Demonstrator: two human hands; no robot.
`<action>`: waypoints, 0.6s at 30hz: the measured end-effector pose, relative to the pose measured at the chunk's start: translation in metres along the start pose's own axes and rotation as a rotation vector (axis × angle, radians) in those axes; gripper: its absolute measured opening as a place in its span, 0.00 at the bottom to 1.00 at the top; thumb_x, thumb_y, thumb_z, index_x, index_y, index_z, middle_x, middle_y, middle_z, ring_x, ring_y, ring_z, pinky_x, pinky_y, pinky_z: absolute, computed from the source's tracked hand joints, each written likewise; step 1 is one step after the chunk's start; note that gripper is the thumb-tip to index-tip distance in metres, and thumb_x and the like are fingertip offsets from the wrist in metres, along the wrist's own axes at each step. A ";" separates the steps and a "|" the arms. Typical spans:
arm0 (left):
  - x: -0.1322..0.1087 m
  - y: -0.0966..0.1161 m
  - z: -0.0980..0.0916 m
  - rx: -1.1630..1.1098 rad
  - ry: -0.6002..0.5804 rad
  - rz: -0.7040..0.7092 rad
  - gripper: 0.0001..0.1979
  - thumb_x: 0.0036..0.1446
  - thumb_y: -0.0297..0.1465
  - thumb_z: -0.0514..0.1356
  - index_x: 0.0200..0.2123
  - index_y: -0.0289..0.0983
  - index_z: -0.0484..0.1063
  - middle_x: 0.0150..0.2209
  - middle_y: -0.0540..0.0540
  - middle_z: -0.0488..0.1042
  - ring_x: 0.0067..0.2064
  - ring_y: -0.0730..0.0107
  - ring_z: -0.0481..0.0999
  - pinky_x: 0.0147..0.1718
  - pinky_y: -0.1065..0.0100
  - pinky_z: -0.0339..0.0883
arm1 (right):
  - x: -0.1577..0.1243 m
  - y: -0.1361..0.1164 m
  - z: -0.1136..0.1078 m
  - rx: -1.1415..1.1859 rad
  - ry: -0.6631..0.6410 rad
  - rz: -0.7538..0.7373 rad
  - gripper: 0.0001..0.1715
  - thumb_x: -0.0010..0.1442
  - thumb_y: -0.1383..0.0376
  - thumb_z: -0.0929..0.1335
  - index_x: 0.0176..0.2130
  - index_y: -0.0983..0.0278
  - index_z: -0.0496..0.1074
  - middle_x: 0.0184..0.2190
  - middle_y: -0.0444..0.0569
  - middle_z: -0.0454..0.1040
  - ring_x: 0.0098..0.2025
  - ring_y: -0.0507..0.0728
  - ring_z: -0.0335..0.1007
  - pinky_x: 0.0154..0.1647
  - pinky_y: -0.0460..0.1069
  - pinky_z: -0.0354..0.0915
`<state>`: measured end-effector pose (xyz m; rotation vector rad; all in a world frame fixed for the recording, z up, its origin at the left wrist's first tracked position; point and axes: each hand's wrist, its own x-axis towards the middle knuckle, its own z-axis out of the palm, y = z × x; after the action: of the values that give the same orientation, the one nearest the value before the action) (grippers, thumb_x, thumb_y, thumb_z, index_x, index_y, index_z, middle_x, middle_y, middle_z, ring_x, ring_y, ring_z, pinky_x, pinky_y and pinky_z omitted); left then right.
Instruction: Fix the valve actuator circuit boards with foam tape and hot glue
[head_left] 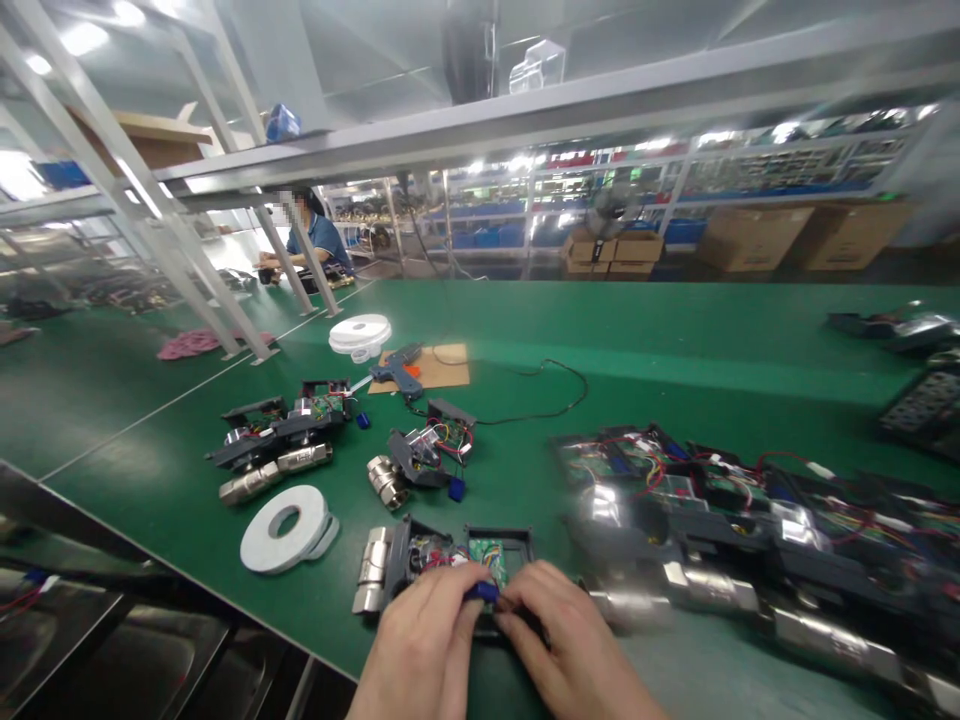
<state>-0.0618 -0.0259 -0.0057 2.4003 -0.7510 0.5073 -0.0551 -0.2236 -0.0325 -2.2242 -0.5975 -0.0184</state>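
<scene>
Between my two hands is a small blue component (pixel 482 592), above an opened dark grey housing (pixel 517 540) with a green circuit board and wires inside. My left hand (pixel 427 630) is closed on the blue piece, thumb and fingers pinching it. Close against its right end, my right hand (pixel 559 625) has its fingertips pinched together; what they hold, if anything, is too small to make out. A metal valve body (pixel 371 570) is joined to the housing's left side. My hands cover the near part of the housing.
A white tape roll (pixel 285 528) lies left of my hands. Farther off are similar valve units (pixel 274 435), another unit (pixel 431 450) and a glue gun (pixel 397 370) on cardboard. Several blurred units (pixel 750 530) line the right. A person (pixel 319 240) sits far left beyond shelf posts.
</scene>
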 end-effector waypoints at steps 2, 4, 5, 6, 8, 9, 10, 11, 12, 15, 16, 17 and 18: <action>0.000 -0.001 -0.001 -0.021 0.007 -0.047 0.15 0.64 0.24 0.53 0.53 0.41 0.66 0.45 0.48 0.79 0.46 0.73 0.80 0.47 0.75 0.74 | 0.001 0.001 0.000 0.024 0.020 0.003 0.10 0.69 0.69 0.62 0.34 0.61 0.66 0.33 0.46 0.72 0.37 0.57 0.69 0.36 0.50 0.63; 0.000 -0.001 -0.002 -0.033 0.013 -0.069 0.15 0.64 0.24 0.52 0.52 0.41 0.66 0.45 0.48 0.79 0.46 0.73 0.80 0.47 0.75 0.74 | 0.000 0.002 0.001 0.036 0.048 0.009 0.11 0.70 0.68 0.60 0.34 0.61 0.65 0.32 0.46 0.72 0.36 0.57 0.68 0.36 0.50 0.63; 0.001 -0.001 -0.002 -0.038 0.013 -0.075 0.15 0.64 0.24 0.52 0.52 0.41 0.67 0.45 0.48 0.79 0.46 0.73 0.80 0.47 0.74 0.74 | -0.001 0.002 0.001 0.038 0.059 0.013 0.12 0.71 0.68 0.60 0.34 0.61 0.64 0.32 0.46 0.71 0.35 0.57 0.68 0.35 0.50 0.63; 0.001 0.000 -0.003 -0.040 0.013 -0.079 0.15 0.64 0.24 0.52 0.52 0.41 0.67 0.45 0.48 0.79 0.46 0.72 0.80 0.47 0.74 0.74 | -0.002 0.002 0.002 0.042 0.068 0.015 0.12 0.71 0.67 0.59 0.34 0.61 0.64 0.32 0.45 0.71 0.35 0.57 0.68 0.35 0.50 0.63; 0.002 0.000 -0.003 -0.042 0.011 -0.087 0.15 0.64 0.24 0.52 0.52 0.41 0.67 0.45 0.47 0.79 0.46 0.72 0.80 0.46 0.75 0.75 | -0.004 0.001 0.001 0.059 0.080 0.007 0.12 0.71 0.67 0.59 0.34 0.61 0.64 0.32 0.45 0.71 0.35 0.56 0.68 0.35 0.50 0.63; 0.002 0.000 -0.003 -0.044 0.007 -0.088 0.15 0.64 0.24 0.53 0.52 0.41 0.67 0.45 0.47 0.79 0.46 0.72 0.80 0.46 0.75 0.75 | -0.004 0.000 0.001 0.071 0.084 0.002 0.12 0.71 0.67 0.59 0.34 0.60 0.64 0.32 0.45 0.71 0.35 0.56 0.68 0.35 0.50 0.63; 0.003 0.000 -0.003 -0.045 0.000 -0.092 0.15 0.64 0.24 0.53 0.52 0.41 0.67 0.45 0.48 0.79 0.46 0.72 0.80 0.46 0.74 0.75 | -0.004 -0.002 -0.001 0.085 0.087 -0.003 0.11 0.70 0.67 0.59 0.35 0.60 0.65 0.33 0.45 0.72 0.35 0.56 0.68 0.35 0.49 0.63; 0.003 0.000 -0.003 -0.044 -0.007 -0.091 0.15 0.64 0.24 0.53 0.52 0.41 0.67 0.45 0.48 0.80 0.46 0.72 0.80 0.46 0.74 0.75 | -0.003 -0.004 -0.002 0.101 0.087 -0.007 0.09 0.70 0.66 0.60 0.36 0.60 0.66 0.34 0.45 0.72 0.35 0.56 0.68 0.35 0.49 0.64; 0.003 0.000 -0.002 -0.042 -0.011 -0.087 0.15 0.64 0.25 0.53 0.52 0.42 0.67 0.45 0.49 0.80 0.46 0.72 0.80 0.46 0.74 0.75 | -0.003 -0.006 -0.004 0.118 0.087 -0.013 0.08 0.70 0.66 0.60 0.38 0.60 0.66 0.34 0.46 0.73 0.36 0.56 0.69 0.34 0.49 0.64; 0.004 0.001 -0.001 -0.030 0.000 -0.057 0.14 0.64 0.25 0.52 0.51 0.43 0.68 0.44 0.50 0.80 0.44 0.71 0.81 0.44 0.72 0.76 | 0.001 -0.012 -0.009 0.145 0.113 -0.047 0.06 0.70 0.64 0.62 0.41 0.60 0.68 0.36 0.46 0.73 0.37 0.56 0.69 0.35 0.49 0.65; 0.004 0.002 -0.001 -0.029 0.006 -0.042 0.14 0.64 0.25 0.52 0.51 0.42 0.67 0.44 0.50 0.80 0.44 0.71 0.81 0.43 0.72 0.76 | 0.002 -0.013 -0.010 0.141 0.131 -0.066 0.06 0.70 0.64 0.62 0.41 0.60 0.68 0.36 0.47 0.73 0.38 0.56 0.70 0.36 0.49 0.66; 0.005 0.002 -0.001 -0.027 0.012 -0.031 0.14 0.64 0.25 0.52 0.51 0.42 0.67 0.44 0.50 0.80 0.43 0.71 0.81 0.43 0.71 0.76 | 0.003 -0.014 -0.010 0.133 0.149 -0.087 0.07 0.70 0.64 0.62 0.41 0.60 0.69 0.37 0.47 0.73 0.38 0.57 0.70 0.37 0.49 0.66; 0.005 0.003 0.000 -0.023 0.011 -0.026 0.14 0.64 0.25 0.52 0.51 0.42 0.67 0.44 0.50 0.80 0.43 0.71 0.81 0.43 0.71 0.77 | 0.003 -0.015 -0.011 0.125 0.163 -0.107 0.07 0.69 0.64 0.62 0.42 0.60 0.69 0.36 0.48 0.73 0.39 0.57 0.70 0.38 0.50 0.67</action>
<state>-0.0599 -0.0299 -0.0016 2.3813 -0.7157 0.4990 -0.0566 -0.2217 -0.0141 -2.0450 -0.6099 -0.2104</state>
